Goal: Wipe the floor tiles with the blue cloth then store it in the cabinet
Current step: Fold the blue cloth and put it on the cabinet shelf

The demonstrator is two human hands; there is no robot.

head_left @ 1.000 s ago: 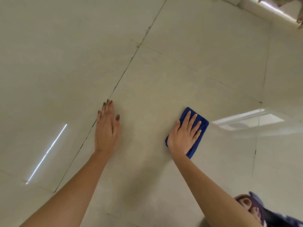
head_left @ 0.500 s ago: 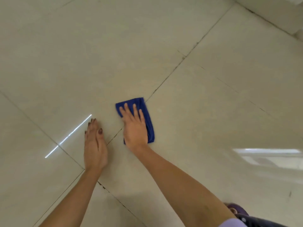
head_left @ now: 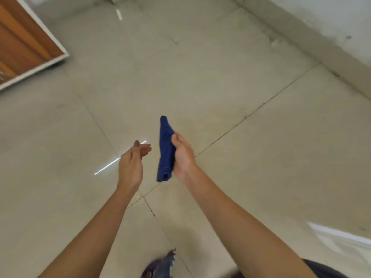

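Now blue cloth (head_left: 165, 149) off the floor tiles (head_left: 251, 153).

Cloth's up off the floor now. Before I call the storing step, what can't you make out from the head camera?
- Wooden cabinet: cut off by the left edge; door and opening unseen.
- Blue cloth: its far side is hidden behind the right hand; the lower end is motion-blurred.
- Left hand: empty, palm side turned away.
- Foot: blurred, cut off by the bottom edge.

Bare forearms, dark-varnished nails on the left hand (head_left: 131, 164), dark garment (head_left: 325, 270) below.
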